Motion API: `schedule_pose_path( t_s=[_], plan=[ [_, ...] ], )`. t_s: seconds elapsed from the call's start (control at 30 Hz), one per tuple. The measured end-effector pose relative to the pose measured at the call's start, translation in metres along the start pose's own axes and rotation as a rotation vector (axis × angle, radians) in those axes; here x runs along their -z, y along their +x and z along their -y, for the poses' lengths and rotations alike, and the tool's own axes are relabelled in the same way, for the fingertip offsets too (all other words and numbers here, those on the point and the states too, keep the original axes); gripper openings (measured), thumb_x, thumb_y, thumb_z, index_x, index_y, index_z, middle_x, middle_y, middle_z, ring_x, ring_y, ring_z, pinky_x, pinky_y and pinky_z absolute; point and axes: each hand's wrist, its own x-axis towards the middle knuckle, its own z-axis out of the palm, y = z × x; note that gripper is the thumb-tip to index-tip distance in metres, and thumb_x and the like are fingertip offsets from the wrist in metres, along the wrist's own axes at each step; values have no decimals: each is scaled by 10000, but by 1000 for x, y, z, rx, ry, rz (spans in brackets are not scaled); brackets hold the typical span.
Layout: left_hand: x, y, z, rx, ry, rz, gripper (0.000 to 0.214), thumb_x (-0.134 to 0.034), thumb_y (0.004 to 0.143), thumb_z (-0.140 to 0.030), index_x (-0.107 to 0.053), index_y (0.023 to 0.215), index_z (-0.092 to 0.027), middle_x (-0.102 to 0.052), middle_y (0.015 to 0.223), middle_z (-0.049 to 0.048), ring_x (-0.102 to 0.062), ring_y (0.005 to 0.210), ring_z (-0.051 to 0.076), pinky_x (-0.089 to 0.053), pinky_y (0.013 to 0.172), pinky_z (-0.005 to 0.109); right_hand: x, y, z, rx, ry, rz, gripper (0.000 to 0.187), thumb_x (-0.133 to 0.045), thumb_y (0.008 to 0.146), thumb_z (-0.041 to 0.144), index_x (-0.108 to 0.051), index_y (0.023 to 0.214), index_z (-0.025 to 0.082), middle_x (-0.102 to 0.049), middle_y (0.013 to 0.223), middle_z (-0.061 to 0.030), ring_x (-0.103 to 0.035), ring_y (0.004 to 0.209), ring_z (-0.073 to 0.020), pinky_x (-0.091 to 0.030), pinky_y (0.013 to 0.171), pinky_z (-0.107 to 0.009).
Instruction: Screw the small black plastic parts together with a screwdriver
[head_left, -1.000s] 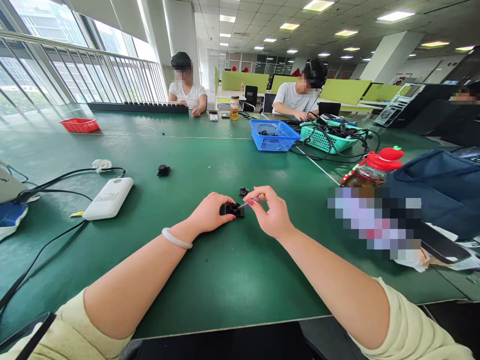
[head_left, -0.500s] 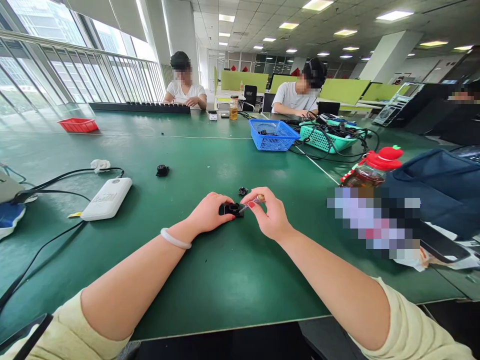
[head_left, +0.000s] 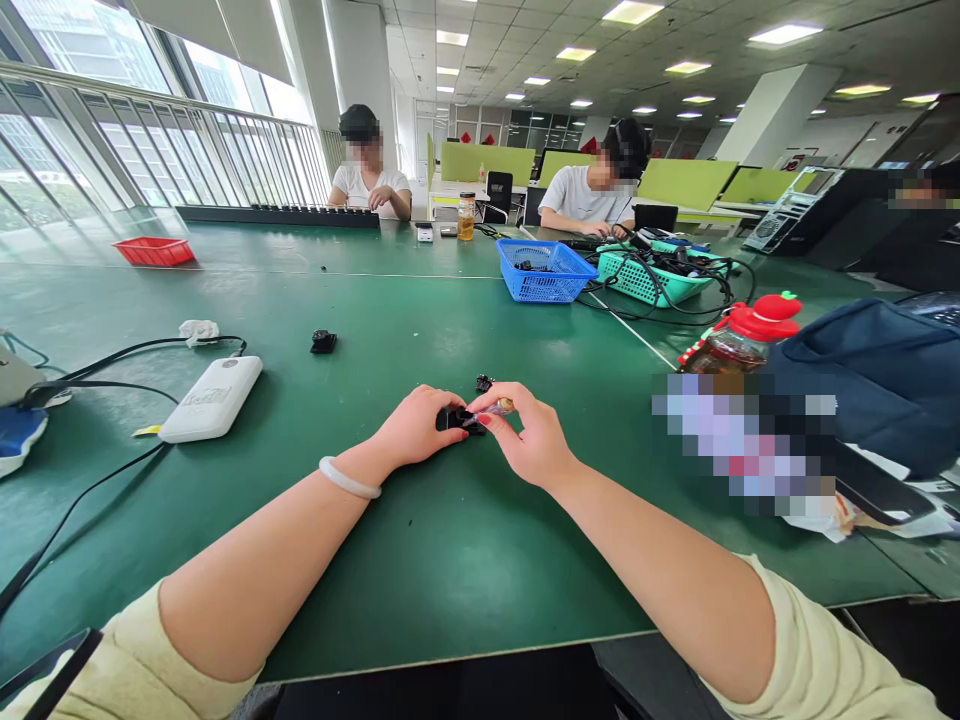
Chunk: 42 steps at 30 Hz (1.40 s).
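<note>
My left hand (head_left: 414,430) pinches a small black plastic part (head_left: 474,427) against the green table, thumb on the near side and fingers on the far side. Held in the fingers of my right hand (head_left: 534,435) is a short screwdriver (head_left: 502,406) with a clear handle and an amber end. Its tip reaches down to the black part; the exact contact point is hidden by my fingers. Just beyond lies a small dark piece (head_left: 484,383). Farther left on the table is another small black part (head_left: 323,342).
A white power bank (head_left: 212,400) with black cables lies left. Blue basket (head_left: 546,285) and green basket (head_left: 652,280) with cables stand farther back. To the right are a red-lidded bottle (head_left: 754,325) and a dark blue bag (head_left: 870,385). Two people sit across the table.
My right hand has shifted slightly left with the screwdriver, bringing it over the black part and leaning it lower. My left hand keeps its hold in nearly the same place.
</note>
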Motion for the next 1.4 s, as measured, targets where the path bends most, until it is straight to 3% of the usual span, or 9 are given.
schedule_pose_path(
  t_s=[0.13, 0.2, 0.37, 0.67, 0.83, 0.97, 1.13, 1.3, 1.4],
  plan=[
    [0, 0, 1, 10, 2, -5, 353, -667, 767, -417, -683, 1070, -236, -709, 1037, 52, -583, 1046, 286, -470, 934, 433, 4, 0, 0, 24, 56, -127, 59, -535, 934, 236, -536, 981, 270, -723, 901, -8, -695, 892, -183, -517, 972, -412],
    [0, 0, 1, 6, 4, -1, 353, -674, 764, -404, -679, 1073, -235, -708, 1038, 49, -583, 1043, 283, -471, 933, 432, 4, 0, -2, 5, 52, -148, 65, -533, 935, 230, -538, 986, 271, -724, 920, -11, -693, 912, -186, -520, 958, -408],
    [2, -1, -2, 3, -3, 5, 366, -656, 778, -404, -667, 1105, -240, -703, 1049, 52, -585, 1025, 277, -467, 939, 442, 1, 1, -6, -81, -39, -46, 49, -540, 924, 227, -565, 937, 266, -723, 925, -20, -682, 874, -195, -549, 801, -359],
    [3, -3, -3, -16, -16, -78, 354, -627, 807, -421, -640, 1110, -239, -685, 1088, 51, -584, 1058, 263, -477, 943, 421, 2, 1, -7, -126, -42, -38, 45, -550, 920, 238, -579, 935, 269, -726, 923, -16, -684, 881, -196, -548, 808, -361],
    [8, -4, 1, -2, 16, -209, 348, -587, 850, -386, -610, 1164, -238, -645, 1171, 55, -556, 1122, 254, -459, 981, 396, 7, 2, -9, 3, 142, -267, 27, -551, 935, 244, -534, 949, 259, -721, 914, -31, -704, 890, -190, -563, 817, -371],
    [17, -7, 2, 122, 169, -374, 345, -530, 883, -366, -605, 1198, -247, -626, 1179, 65, -582, 1052, 258, -485, 911, 379, 9, 4, -18, -32, 76, -367, 38, -557, 933, 244, -525, 913, 249, -730, 928, -45, -703, 900, -187, -562, 786, -359],
    [23, -11, -3, 300, 337, -221, 350, -471, 890, -427, -702, 1100, -271, -616, 1189, 64, -631, 711, 196, -500, 653, 338, 4, 6, -40, -145, 13, -331, 58, -572, 922, 284, -551, 886, 244, -746, 971, -40, -704, 906, -182, -559, 802, -340],
    [20, -13, -10, 305, 425, -92, 406, -452, 878, -447, -710, 1124, -253, -660, 1136, 67, -649, 760, 217, -488, 628, 322, -1, 9, -54, -220, 41, -270, 93, -561, 915, 332, -556, 885, 243, -744, 990, -45, -704, 915, -190, -561, 830, -355],
    [20, -14, -17, 270, 454, -75, 460, -457, 867, -543, -718, 1095, -240, -677, 1007, 77, -641, 787, 238, -498, 667, 343, -1, 9, -54, -262, 62, -265, 95, -558, 911, 341, -557, 891, 248, -738, 941, -36, -703, 903, -193, -559, 848, -364]
  ],
)
